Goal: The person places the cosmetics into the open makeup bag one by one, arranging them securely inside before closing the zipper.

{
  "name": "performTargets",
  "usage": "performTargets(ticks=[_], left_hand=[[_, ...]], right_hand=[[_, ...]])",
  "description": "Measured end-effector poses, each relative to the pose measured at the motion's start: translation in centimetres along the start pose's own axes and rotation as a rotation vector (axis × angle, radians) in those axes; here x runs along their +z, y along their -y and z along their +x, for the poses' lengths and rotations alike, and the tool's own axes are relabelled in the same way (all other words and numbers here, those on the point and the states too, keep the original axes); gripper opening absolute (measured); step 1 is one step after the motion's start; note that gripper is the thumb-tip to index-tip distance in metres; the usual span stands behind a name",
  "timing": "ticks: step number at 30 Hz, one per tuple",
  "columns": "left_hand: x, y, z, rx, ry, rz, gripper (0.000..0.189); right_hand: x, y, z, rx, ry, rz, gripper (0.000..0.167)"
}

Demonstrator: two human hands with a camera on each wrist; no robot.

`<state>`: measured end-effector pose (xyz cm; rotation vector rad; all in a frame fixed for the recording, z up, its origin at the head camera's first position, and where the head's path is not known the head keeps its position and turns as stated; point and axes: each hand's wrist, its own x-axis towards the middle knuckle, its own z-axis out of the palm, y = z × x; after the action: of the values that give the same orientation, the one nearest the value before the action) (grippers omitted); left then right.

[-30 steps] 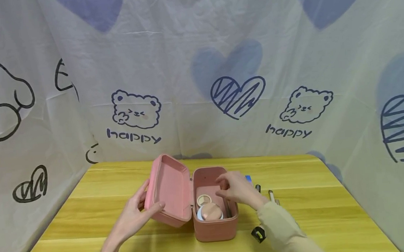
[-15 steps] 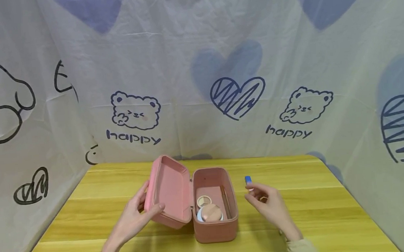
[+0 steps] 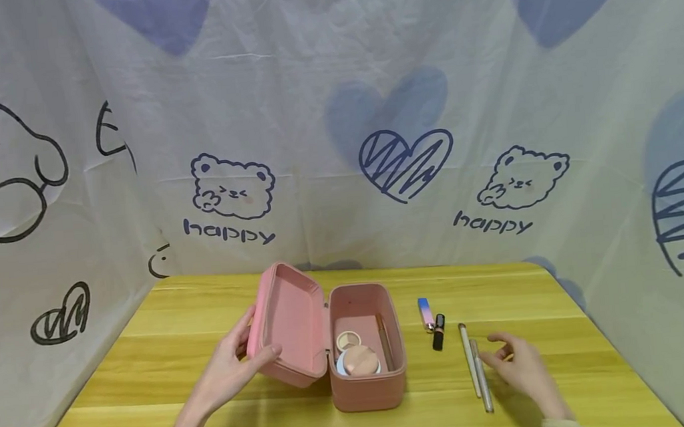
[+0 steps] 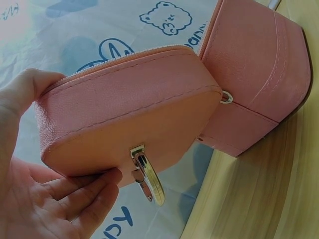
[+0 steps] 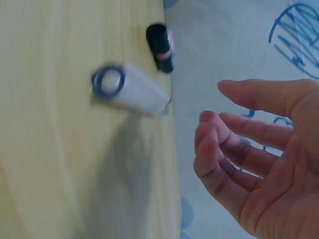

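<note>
A pink makeup case point(image 3: 369, 394) stands on the table with its lid point(image 3: 294, 324) swung out to the left. My left hand point(image 3: 224, 370) grips that lid, thumb over the rim and fingers beneath; the left wrist view shows the lid's outside point(image 4: 132, 94) with a gold metal loop point(image 4: 148, 179). In the case lie a round powder compact point(image 3: 359, 360), a small round palette point(image 3: 348, 340) and a slim brown stick point(image 3: 384, 342). My right hand point(image 3: 523, 367), holding nothing, hovers with loosely bent fingers just right of two slim pale pen-like sticks point(image 3: 469, 359).
Between case and sticks lie a black lipstick point(image 3: 438, 332) and a blue-to-pink tube point(image 3: 425, 313) with a small ring. The wooden table point(image 3: 203, 291) ends at a white cloth backdrop point(image 3: 319, 229). One pale stick point(image 5: 134, 92) looks blurred in the right wrist view.
My right hand has come out of the case and moved right, past the tube and lipstick, to beside the pale sticks. The brown stick now lies uncovered inside. My left hand keeps its hold.
</note>
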<state>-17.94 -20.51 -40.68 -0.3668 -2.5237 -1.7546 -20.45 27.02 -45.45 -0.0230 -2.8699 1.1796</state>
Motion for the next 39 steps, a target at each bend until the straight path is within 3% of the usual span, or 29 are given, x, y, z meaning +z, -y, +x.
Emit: performTargets(ticks=[12,30,39], left_hand=[[0.0,0.1,0.0,0.005,-0.01,0.01,0.087],[0.0,0.1,-0.1,0.004,-0.003,-0.002,0.088],[0.1,0.2,0.0,0.008,-0.014,0.02,0.088]], right_hand=[[0.2,-1.1,1.0,0.046,0.112,-0.019,0.06],[0.7,-0.6,2.3,0.063,0.24,0.012,0.061],[0.9,-0.7,2.8,0.063,0.249,-0.055,0.057]])
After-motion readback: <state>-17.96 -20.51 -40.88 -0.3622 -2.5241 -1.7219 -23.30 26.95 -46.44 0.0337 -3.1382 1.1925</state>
